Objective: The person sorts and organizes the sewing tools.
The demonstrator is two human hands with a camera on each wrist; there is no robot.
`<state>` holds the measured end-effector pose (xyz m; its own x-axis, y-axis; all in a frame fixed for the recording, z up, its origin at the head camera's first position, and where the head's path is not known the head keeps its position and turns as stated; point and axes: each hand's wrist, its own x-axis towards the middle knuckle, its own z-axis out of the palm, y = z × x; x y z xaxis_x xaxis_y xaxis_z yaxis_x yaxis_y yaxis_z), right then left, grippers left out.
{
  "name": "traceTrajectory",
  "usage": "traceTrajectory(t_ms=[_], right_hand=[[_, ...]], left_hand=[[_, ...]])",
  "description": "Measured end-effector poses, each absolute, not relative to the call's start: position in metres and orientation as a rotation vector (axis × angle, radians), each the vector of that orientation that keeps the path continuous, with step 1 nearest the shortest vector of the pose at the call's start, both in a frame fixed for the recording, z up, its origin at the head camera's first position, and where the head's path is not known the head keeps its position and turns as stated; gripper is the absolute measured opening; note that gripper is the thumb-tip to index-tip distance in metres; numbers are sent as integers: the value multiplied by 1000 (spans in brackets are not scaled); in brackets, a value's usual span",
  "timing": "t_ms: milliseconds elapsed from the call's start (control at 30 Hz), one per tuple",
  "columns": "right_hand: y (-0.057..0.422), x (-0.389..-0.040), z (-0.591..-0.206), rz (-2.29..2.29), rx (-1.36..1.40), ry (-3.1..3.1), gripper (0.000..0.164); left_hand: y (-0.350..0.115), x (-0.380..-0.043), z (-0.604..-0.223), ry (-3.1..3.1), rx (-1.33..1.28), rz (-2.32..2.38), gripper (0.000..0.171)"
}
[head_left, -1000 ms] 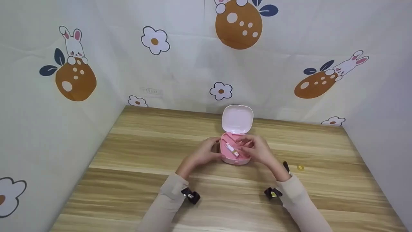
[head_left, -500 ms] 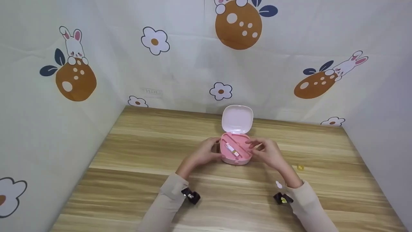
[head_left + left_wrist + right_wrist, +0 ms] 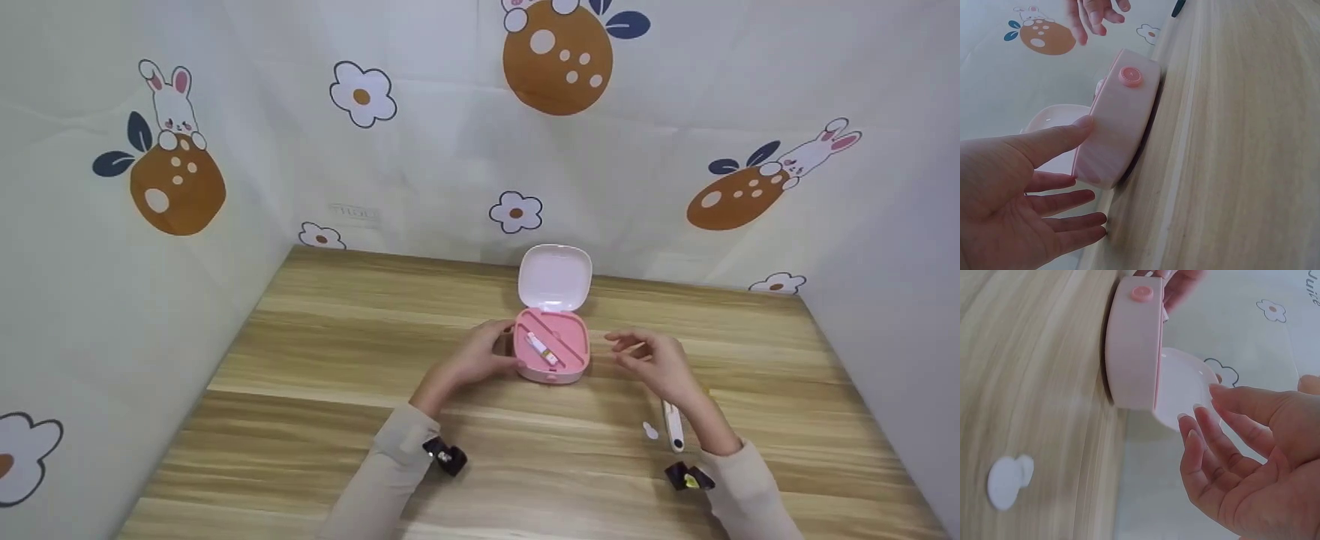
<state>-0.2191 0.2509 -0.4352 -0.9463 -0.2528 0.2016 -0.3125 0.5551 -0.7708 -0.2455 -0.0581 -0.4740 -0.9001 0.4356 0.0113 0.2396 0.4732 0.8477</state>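
pink box (image 3: 551,377) sits on the wood-grain table (image 3: 337,322), near the back edge. lid (image 3: 555,276) raised, standing up behind the base. tray inside is pink with slanting ridges; a small white stick (image 3: 542,349) with coloured marks lies in it at a slant, toward the left side.

left hand (image 3: 480,352) at the left side of the box: thumb tip touches the near corner of the wall, index fingertip meets the box edge, remaining fingers straight and spread (left wrist view shows this best). the hand touches rather than clamps.

right hand (image 3: 660,367) is off the right side of the box, just beside it and not touching. fingers loosely bent, thumb and fingertips apart, free of any object.

round pink button (image 3: 1130,76) on the front wall. below the right hand: a white-handled tool (image 3: 674,431), partly under the wrist, and a small white piece (image 3: 650,430) lying flat near it. backdrop (image 3: 442,142): pale printed cloth, flowers and rabbits on orange fruit.
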Motion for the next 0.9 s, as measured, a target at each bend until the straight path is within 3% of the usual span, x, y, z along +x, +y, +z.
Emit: traceTrajectory(t_ms=[900], right_hand=[[297, -205, -437, 1263, 318, -2739, 23]], left_hand=[[-59, -245, -474, 2528, 578, 1403, 72]])
